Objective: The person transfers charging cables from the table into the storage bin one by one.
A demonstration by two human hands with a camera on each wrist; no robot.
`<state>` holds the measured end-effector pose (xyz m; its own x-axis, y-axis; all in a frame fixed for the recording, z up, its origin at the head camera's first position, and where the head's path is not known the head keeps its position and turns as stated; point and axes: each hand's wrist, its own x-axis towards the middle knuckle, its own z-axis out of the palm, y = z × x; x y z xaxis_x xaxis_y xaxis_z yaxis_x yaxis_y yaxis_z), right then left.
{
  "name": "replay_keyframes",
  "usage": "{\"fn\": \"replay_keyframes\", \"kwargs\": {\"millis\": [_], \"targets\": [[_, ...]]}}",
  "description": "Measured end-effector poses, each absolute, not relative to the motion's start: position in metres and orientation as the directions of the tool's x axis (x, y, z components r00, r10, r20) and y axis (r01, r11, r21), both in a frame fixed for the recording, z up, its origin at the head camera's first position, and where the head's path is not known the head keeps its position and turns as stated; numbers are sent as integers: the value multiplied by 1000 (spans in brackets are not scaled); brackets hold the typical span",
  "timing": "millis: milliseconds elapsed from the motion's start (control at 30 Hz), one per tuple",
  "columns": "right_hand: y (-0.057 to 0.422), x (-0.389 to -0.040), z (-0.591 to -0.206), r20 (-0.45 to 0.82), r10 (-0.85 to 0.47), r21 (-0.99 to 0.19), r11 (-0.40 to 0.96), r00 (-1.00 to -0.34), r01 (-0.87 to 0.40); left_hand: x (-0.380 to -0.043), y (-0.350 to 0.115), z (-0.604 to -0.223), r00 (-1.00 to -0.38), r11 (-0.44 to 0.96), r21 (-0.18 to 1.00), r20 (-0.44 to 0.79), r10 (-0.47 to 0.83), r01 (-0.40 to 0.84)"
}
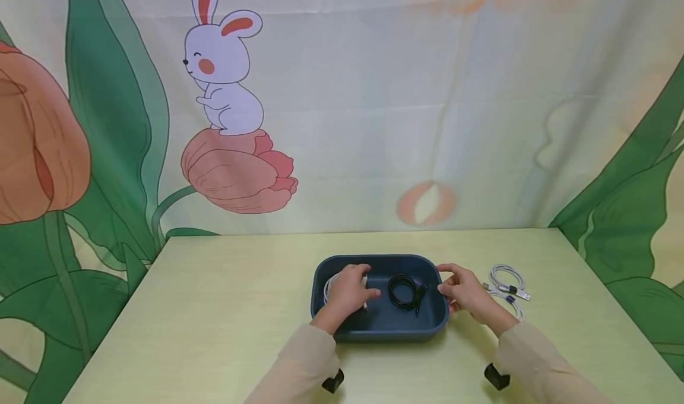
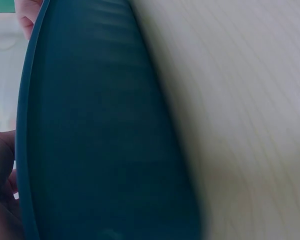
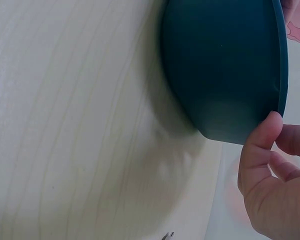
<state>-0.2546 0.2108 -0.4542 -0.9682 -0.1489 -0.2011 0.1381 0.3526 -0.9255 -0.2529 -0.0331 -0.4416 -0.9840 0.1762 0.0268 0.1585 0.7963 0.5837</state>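
Observation:
A dark blue rectangular box point(image 1: 385, 336) stands on the table. My left hand point(image 1: 348, 290) reaches inside its left half, over a coiled white cable point(image 1: 328, 286), with thumb and forefinger spread apart. The hand covers much of that cable; its white ends show beside the fingers. To the right in the box lies a coiled black cable point(image 1: 404, 291) with a plug. At the box's right end, my right hand point(image 1: 470, 294) pinches the rim; the right wrist view shows the thumb point(image 3: 265, 131) on the outer wall near the corner.
Two white cable coils lie right of the box, one with a dark tie point(image 1: 513, 289), the other with a blue tie point(image 1: 510, 300). Behind the pale table point(image 1: 240, 285) hangs a cloth printed with a rabbit point(image 1: 224, 83) and tulips.

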Motion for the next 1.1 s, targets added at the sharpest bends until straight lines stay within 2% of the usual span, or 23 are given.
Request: {"fn": "replay_keyframes", "kwargs": {"millis": [600,833,1100], "targets": [[212,-255,-456,-210,-147,-923,355,-967,147,-252,-53,-434,-983,797,580,30,182,165],[215,-253,-458,-153,-204,-944,318,-967,82,-252,-58,-428,-983,797,578,44,179,171],[211,-253,-452,-201,-167,-928,349,-965,133,-253,-68,-422,-988,787,599,52,146,148]]}}
